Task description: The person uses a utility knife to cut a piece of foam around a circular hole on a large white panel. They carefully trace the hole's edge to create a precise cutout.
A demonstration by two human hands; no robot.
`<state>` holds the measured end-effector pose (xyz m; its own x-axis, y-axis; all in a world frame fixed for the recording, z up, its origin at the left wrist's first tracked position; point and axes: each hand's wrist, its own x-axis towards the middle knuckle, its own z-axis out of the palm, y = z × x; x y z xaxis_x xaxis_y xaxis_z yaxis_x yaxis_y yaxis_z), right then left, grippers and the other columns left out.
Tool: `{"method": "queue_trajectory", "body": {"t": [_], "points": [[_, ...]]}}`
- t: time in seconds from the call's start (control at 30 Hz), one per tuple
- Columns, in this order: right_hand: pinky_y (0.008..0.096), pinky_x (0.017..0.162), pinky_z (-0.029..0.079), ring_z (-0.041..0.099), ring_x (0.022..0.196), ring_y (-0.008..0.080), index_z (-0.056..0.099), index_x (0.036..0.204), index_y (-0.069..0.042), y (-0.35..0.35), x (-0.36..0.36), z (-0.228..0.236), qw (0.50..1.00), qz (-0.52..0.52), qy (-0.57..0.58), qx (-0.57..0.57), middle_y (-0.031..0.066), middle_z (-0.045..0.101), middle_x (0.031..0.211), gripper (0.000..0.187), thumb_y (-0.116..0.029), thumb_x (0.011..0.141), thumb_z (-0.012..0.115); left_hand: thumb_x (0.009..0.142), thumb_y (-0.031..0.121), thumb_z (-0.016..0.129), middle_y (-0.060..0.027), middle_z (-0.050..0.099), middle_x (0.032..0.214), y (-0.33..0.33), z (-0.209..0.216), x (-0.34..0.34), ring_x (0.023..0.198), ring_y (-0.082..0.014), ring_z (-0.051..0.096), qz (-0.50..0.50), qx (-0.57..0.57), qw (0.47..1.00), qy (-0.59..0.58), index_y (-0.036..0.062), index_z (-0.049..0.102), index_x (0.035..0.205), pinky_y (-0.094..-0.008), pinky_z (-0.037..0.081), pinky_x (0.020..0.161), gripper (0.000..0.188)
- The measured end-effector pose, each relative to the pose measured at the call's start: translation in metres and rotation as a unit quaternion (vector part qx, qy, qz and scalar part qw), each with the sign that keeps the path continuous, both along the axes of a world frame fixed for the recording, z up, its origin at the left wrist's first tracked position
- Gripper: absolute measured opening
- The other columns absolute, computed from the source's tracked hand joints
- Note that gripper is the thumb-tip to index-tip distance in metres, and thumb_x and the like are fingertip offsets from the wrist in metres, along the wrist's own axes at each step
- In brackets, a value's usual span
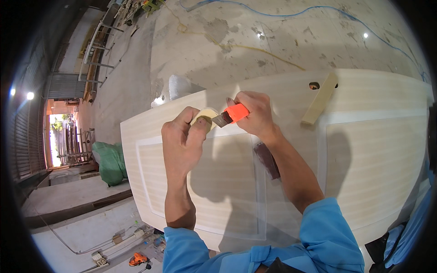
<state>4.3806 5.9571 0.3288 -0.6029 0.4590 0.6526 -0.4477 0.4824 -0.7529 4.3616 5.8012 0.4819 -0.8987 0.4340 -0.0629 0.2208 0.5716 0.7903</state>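
My left hand (184,136) is closed on a small, rounded pale-yellow piece (210,113), its thumb pressed over the near side. The fingers hide much of that piece, so its exact kind is unclear. In my right hand (255,113) is an orange utility knife (237,112); its flat grey blade points left and reaches the pale-yellow piece. Both hands are above a cream panel door (291,102) with white-edged recessed panels. Beneath my right forearm, a dark reddish-brown sanding piece (265,157) lies on the door.
On the door's far right, a yellowish strip (320,100) lies beside a cut-out hole (314,85). Blue hose (291,15) and yellow cord (259,51) cross the floor. Green sacking (109,161) stands left; an orange tool (138,259) lies lower left.
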Motion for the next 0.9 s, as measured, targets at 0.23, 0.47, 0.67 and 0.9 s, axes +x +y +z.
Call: {"method": "queue_trajectory", "body": {"t": [0.23, 0.47, 0.67, 0.9], "points": [[0.037, 0.045, 0.036, 0.044, 0.047, 0.0243, 0.051, 0.065, -0.005, -0.001, -0.003, -0.004, 1.0, -0.001, 0.0, 0.013, 0.0078, 0.048, 0.055, 0.032, -0.005, 0.083, 0.076, 0.088, 0.018, 0.057, -0.001, 0.049, 0.057, 0.007, 0.007, 0.001, 0.056, -0.008, 0.042, -0.019, 0.006, 0.997, -0.08, -0.0007, 0.06, 0.077, -0.0291, 0.032, 0.05, 0.022], [0.0379, 0.053, 0.045, 0.057, 0.055, 0.0309, 0.057, 0.072, -0.005, 0.015, 0.0, -0.007, 0.993, 0.006, -0.094, -0.065, 0.0112, 0.06, 0.063, 0.016, -0.004, 0.076, 0.072, 0.09, 0.016, 0.056, 0.0023, 0.048, 0.06, 0.01, 0.014, 0.029, 0.056, -0.0105, 0.042, -0.166, 0.051, 0.984, -0.042, 0.0018, 0.061, 0.08, -0.0285, 0.038, 0.055, 0.018], [0.0339, 0.052, 0.041, 0.053, 0.052, 0.0168, 0.061, 0.075, -0.002, 0.018, 0.001, 0.003, 0.969, -0.003, -0.143, -0.2, 0.0077, 0.057, 0.059, 0.014, -0.007, 0.085, 0.071, 0.095, 0.01, 0.066, -0.0019, 0.058, 0.083, 0.004, -0.025, -0.009, 0.073, -0.0079, 0.046, -0.011, 0.144, 0.99, -0.005, -0.002, 0.065, 0.093, -0.0237, 0.037, 0.067, 0.012], [0.0261, 0.05, 0.04, 0.048, 0.056, 0.005, 0.065, 0.082, 0.0, 0.023, 0.0, 0.014, 0.879, 0.15, -0.127, -0.433, -0.0025, 0.056, 0.067, 0.025, -0.02, 0.097, 0.068, 0.095, 0.004, 0.067, -0.0094, 0.07, 0.097, 0.027, -0.067, -0.023, 0.082, -0.0147, 0.068, 0.149, 0.347, 0.926, -0.026, -0.0066, 0.056, 0.129, -0.0311, 0.055, 0.074, 0.037]]}}
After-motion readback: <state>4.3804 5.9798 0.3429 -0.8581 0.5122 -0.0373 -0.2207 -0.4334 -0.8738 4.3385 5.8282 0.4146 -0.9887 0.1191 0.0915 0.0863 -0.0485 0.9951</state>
